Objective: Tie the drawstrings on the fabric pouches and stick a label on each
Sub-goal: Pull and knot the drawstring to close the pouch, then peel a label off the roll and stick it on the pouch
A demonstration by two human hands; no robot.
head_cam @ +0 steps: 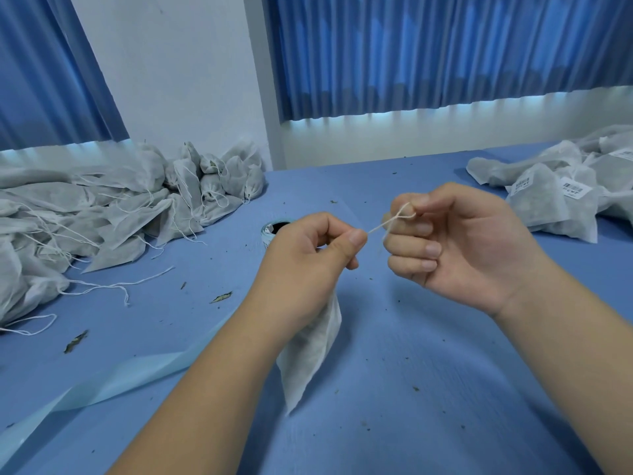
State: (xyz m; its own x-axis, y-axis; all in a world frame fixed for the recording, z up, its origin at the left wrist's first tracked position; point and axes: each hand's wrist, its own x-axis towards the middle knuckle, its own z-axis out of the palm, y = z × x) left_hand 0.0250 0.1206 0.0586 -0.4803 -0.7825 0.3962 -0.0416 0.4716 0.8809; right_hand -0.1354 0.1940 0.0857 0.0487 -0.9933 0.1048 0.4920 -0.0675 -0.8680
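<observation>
— So, where was the pouch (310, 351) at that moment?

— You held it up in front of you, over the middle of the blue counter (428, 371). Your left grip (308, 248) was closed around its neck, and the white body of the pouch hung down below your fist. Its lower corner was blurred, so I could not tell if it touched the counter.

— And the drawstring (375, 228)?

— It ran tight from your left thumb and forefinger to your right grip (455, 241). The right grip pinched a small loop of it between thumb and forefinger, and your other three fingers there were curled with nothing inside. Your two grips were near each other but apart, joined only by the string.

— What lay around you?

— At your far left was a big pile of pouches (102, 214) with loose strings spread on the counter. At your far right was a smaller heap of pouches (548, 200), and some of them carried a white label (575, 190) with a barcode. Just behind your left grip a small roll (274, 231) showed, half hidden. A pale blue strip (113, 382) ran from beside your left forearm to the near left edge. Dry leaf crumbs (222, 297) were scattered on the counter, and blue curtains (445, 53) hung behind.
</observation>
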